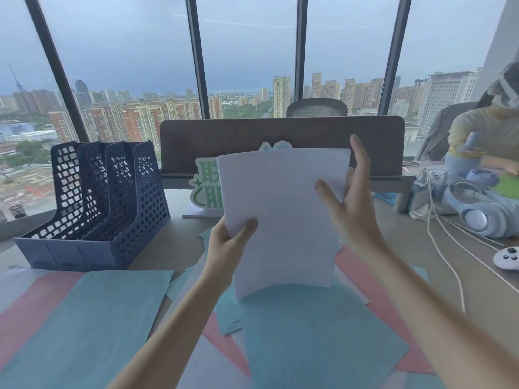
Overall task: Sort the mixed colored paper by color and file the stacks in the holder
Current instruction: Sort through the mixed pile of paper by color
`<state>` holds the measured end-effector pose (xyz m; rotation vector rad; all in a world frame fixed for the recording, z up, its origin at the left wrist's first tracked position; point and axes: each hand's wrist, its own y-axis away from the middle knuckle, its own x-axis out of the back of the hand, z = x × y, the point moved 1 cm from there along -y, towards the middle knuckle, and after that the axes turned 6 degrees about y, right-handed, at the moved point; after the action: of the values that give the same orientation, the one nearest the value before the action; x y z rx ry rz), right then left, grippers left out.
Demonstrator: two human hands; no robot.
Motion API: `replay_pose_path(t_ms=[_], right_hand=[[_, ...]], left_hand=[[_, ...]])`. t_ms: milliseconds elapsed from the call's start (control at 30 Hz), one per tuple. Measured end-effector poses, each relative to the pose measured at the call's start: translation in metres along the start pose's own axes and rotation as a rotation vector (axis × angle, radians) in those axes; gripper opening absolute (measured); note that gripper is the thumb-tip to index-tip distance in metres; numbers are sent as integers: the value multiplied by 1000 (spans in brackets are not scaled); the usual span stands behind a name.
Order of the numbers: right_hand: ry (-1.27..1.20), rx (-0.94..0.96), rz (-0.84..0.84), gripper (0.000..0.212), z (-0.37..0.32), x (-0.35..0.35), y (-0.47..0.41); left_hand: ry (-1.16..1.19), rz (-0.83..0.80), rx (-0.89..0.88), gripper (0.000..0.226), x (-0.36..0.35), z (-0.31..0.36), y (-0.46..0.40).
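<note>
I hold a stack of white paper upright above the desk. My left hand grips its lower left edge, thumb on the front. My right hand holds the right edge, thumb on the front and fingers behind. Blue sheets and pink sheets lie mixed and overlapping on the desk below, with more blue paper and pink paper at the left. The dark blue file holder, with several slots that look empty, stands at the back left.
A green-and-white sign stands behind the stack against a brown divider panel. To the right lie headphones, white cables and a white controller. Another person sits at the far right. Windows run behind the desk.
</note>
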<state>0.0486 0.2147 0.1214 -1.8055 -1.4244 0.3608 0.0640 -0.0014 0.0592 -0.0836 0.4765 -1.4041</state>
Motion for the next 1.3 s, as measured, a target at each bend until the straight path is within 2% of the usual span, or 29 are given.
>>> replay_pose_path(t_ms=[100, 167, 200, 267, 333, 400, 467, 533, 633, 733, 833, 933, 1100, 1200, 1300], right_hand=[[148, 151, -39, 62, -10, 4, -21], [204, 156, -73, 49, -9, 3, -26], [188, 131, -77, 50, -4, 2, -27], [48, 31, -86, 64, 5, 1, -23], [-184, -163, -81, 71, 22, -1, -12], [-302, -358, -132, 49, 45, -8, 9], [-275, -452, -210, 29, 67, -18, 34], [-229, -486, -243, 28, 79, -26, 49], [-134, -484, -220, 23, 76, -40, 43], [-102, -462, -260, 23, 49, -68, 32], [-183, -431, -354, 36, 20, -111, 31], [-259, -448, -451, 39, -8, -163, 42], [-371, -552, -514, 26, -75, -244, 73], [-472, -651, -560, 29, -110, -290, 99], [-555, -732, -606, 27, -141, -330, 127]], left_hand=[[11, -11, 86, 14, 4, -5, 0], [6, -35, 130, 18, 8, -12, 0], [0, -43, 150, 22, 9, -14, 0], [-28, -48, 189, 24, 12, -22, 2], [-55, -47, 220, 14, 13, -31, 5], [-69, -49, 246, 8, 14, -38, 10], [-82, -57, 257, 8, 15, -44, 12], [-121, -56, 246, 11, 17, -45, 10], [-221, -27, 204, 32, 24, -33, 5], [-268, 6, 120, 16, 49, -10, -1], [-304, 120, 87, 27, 96, 23, 1], [-292, 203, 148, 32, 152, 57, 20], [-210, 310, 298, 30, 246, 117, 79], [-67, 397, 303, 27, 294, 144, 123], [146, 530, 213, 29, 326, 156, 162]])
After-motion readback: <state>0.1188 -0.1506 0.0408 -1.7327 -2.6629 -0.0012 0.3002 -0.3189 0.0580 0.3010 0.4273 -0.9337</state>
